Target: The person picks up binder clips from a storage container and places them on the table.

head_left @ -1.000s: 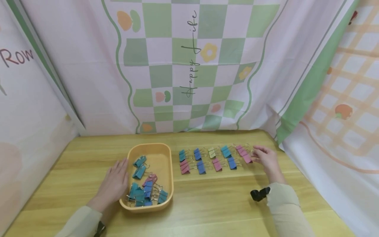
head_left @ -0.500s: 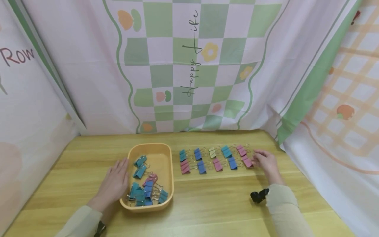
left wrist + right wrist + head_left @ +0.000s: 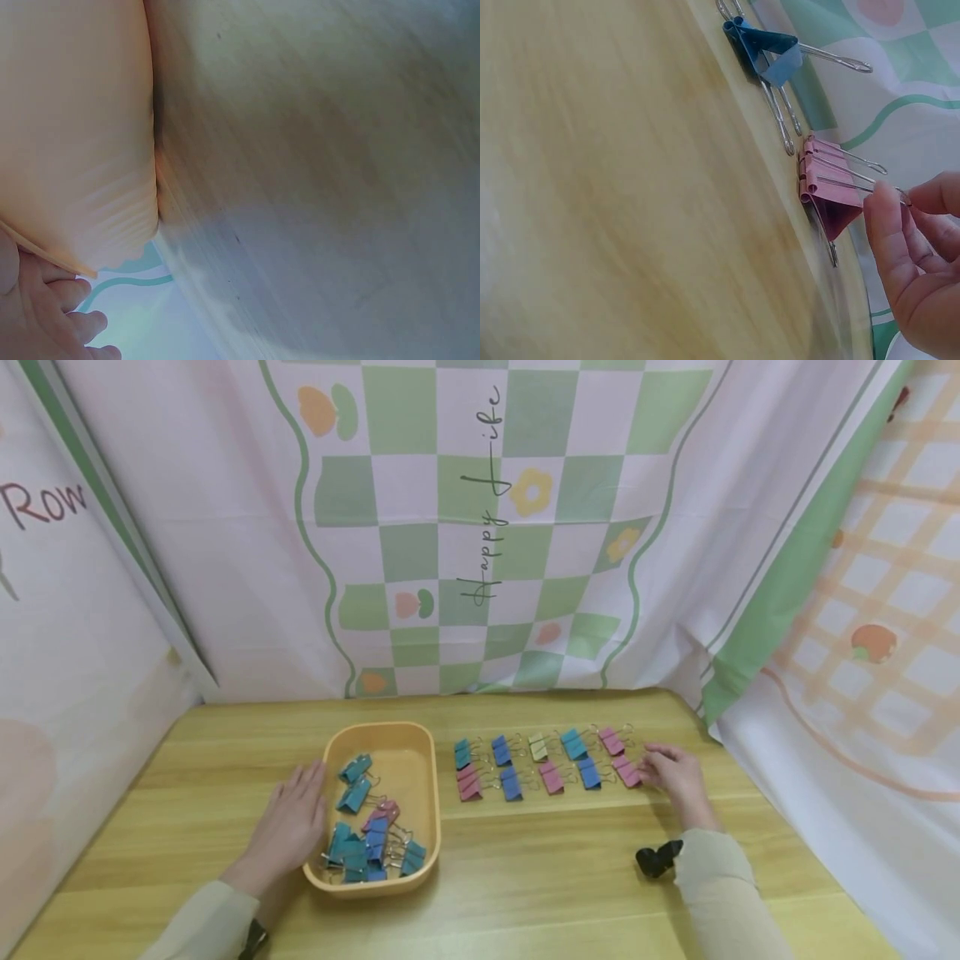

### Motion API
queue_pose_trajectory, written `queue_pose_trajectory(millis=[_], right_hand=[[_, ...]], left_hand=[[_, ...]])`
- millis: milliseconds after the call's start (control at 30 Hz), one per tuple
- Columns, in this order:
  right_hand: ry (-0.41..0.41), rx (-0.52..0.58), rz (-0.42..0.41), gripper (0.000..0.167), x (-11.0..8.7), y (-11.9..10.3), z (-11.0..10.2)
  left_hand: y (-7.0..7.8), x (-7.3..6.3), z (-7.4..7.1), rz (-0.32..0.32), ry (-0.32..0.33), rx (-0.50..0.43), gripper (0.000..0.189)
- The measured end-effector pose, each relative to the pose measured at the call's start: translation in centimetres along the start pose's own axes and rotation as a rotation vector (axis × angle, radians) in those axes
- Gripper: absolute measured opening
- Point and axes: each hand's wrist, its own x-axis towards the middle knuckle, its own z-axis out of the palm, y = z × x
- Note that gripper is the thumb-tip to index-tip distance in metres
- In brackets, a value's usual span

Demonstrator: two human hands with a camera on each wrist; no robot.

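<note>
Pinching right hand (image 3: 677, 778): fingers holding pink clip (image 3: 626, 771), lower right.
Left hand (image 3: 288, 822): fingers straight, touching orange tray (image 3: 437, 810), lower left.

Left hand (image 3: 288, 818) lies against the left side of a yellow tray (image 3: 411, 775) containing teal, blue and pink binder clips (image 3: 352, 796). On the worktop (image 3: 540, 877), ten loose clips (image 3: 512, 784) form two rows of five. Right hand (image 3: 675, 779) touches the near row's rightmost pink clip (image 3: 626, 771). Patterned curtain (image 3: 468, 552) behind.

There are two hands (image 3: 288, 820), one tray (image 3: 408, 768) and ten clips (image 3: 589, 773) beside it.
</note>
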Motion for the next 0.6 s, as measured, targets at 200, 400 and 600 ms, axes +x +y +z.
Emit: queue_pose_trajectory(millis=[200,400,600], right_hand=[[0.047,-0.092,-0.034,0.046,-0.2,-0.6,-0.1],[0.053,-0.121,-0.143,0.047,-0.6,-2.9,0.3],[-0.001,-0.081,-0.224,0.045,-1.4,-5.9,1.9]], left_hand=[[0.0,-0.1,0.1,-0.001,0.003,-0.003,0.049],[0.1,-0.1,-0.1,0.002,0.006,-0.003,0.049],[0.2,-0.1,-0.1,0.001,0.000,-0.002,0.049]])
